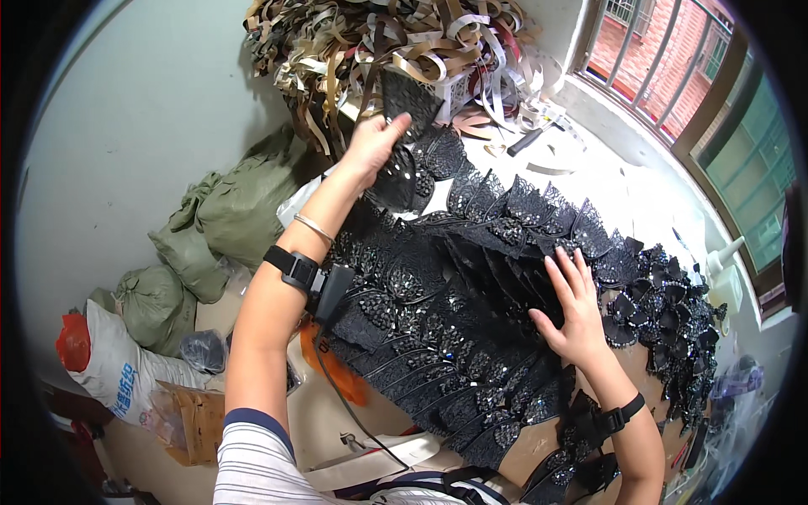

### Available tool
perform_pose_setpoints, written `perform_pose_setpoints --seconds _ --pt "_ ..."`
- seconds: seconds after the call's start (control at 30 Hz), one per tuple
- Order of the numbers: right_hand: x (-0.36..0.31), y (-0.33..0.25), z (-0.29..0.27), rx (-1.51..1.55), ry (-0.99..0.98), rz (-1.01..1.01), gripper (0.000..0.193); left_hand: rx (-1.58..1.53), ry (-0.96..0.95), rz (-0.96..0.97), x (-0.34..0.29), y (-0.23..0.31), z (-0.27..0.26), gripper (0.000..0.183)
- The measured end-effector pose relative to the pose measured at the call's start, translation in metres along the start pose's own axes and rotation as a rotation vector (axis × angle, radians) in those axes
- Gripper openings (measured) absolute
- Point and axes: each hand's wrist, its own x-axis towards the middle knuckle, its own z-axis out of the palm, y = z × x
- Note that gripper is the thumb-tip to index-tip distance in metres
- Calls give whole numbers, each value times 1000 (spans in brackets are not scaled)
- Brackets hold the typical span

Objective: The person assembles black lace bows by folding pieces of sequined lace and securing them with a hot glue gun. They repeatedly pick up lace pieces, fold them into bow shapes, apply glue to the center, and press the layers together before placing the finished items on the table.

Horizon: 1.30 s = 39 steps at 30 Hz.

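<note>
My left hand (370, 150) is raised at the far side of the table, thumb pressed on a black sequined lace piece (411, 103) that it grips. Just below that hand lie more dark, shiny pieces, partly hidden by it. Fingers spread, my right hand (576, 318) rests against the right side of a large heap of black sequined lace pieces (404, 278), stacked in overlapping rows. Near its fingertips, pieces with scalloped lace edges (547, 206) run along the far side. To the right of this hand sits a bunch of black flower-like beaded pieces (648, 307).
A big tangle of brown, cream and black strips (404, 38) fills the far end. A dark-handled tool (526, 141) lies beside it. A white squeeze bottle (724, 278) stands near the barred window (656, 67). Green sacks (244, 210) and a cardboard box (198, 421) occupy the left floor.
</note>
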Motion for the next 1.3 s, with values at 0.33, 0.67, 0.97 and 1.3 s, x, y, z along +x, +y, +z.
perform_pose_setpoints --seconds 0.33,0.67,0.97,1.3 --pt "-4 15 3 -197 -6 -23 69 702 -184 -11 -1 -66 57 64" --pt "-6 26 9 -189 4 -63 66 1398 -100 70 9 -53 39 36" --pt "-8 26 12 -166 26 -71 66 1187 38 270 2 -48 23 42" --pt "-8 29 21 -170 76 -104 63 658 98 -215 25 -56 -47 35"
